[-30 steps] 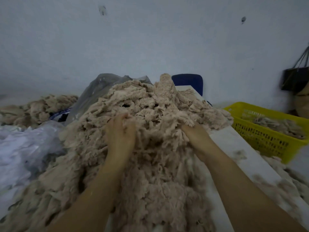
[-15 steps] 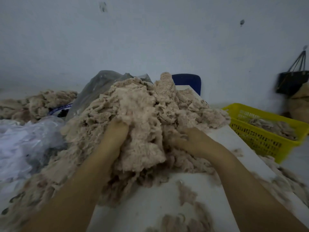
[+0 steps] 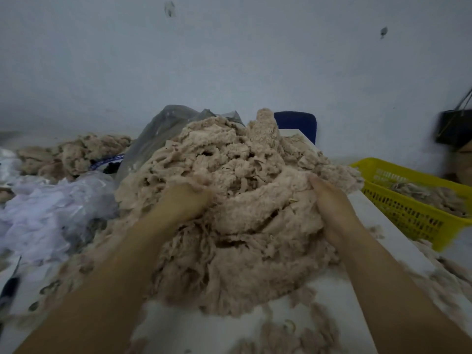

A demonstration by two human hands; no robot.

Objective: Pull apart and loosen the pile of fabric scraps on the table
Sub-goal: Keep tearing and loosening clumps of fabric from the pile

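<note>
On the white tabletop (image 3: 332, 302), our left hand (image 3: 184, 203) is buried in the heaped beige pile of fabric scraps (image 3: 242, 169), grip hidden; our right hand (image 3: 329, 200) cups its side, fingers straight. Better tease small clumps outward.

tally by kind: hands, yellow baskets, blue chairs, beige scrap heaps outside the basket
hands: 2 (left hand, right hand)
yellow basket: 1
blue chair: 1
beige scrap heaps: 2 (main pile, far-left heap)
total: 6
</note>
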